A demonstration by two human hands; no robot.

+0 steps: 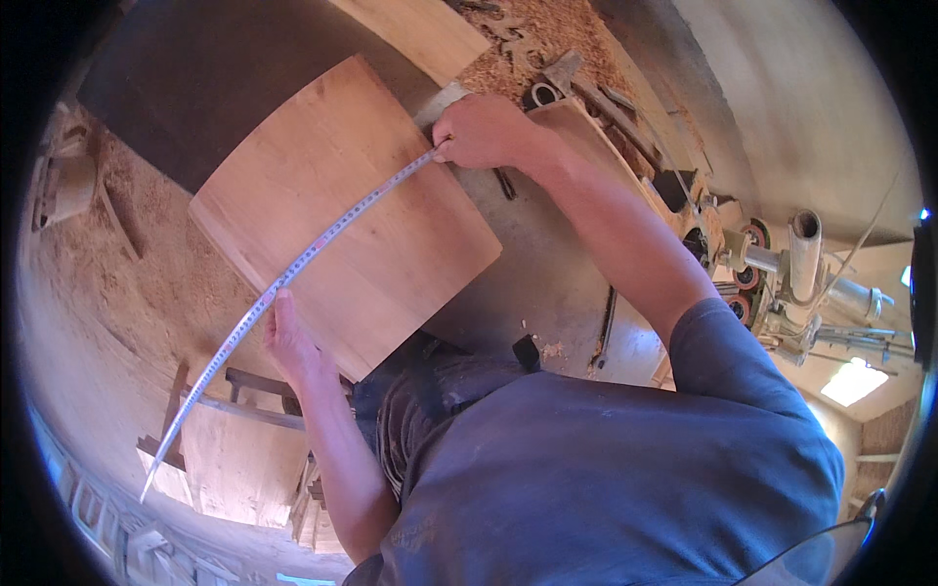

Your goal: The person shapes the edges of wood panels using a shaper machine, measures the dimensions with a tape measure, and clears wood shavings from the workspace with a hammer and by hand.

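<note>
A wide, pale wooden panel [381,254] lies before me on a dark flat surface [244,88]. Across it runs a tape measure blade [322,236], bowed and marked along its length. My right hand [481,133] is closed around one end of the blade at the panel's far right edge; whether the case is inside that fist is hidden. At the panel's left edge my left hand [293,344] has its thumb against the blade, with its other fingers mostly hidden under the panel's edge. Beyond that hand the blade juts freely toward the lower left.
Another plank [420,34] lies at the far side, near heaped wood shavings [532,44]. Hand tools, including a long wooden-handled one [616,117], rest at the right. Metal pipes [806,254] stand farther right. More boards [244,457] are at lower left, above a sawdust-covered floor [117,293].
</note>
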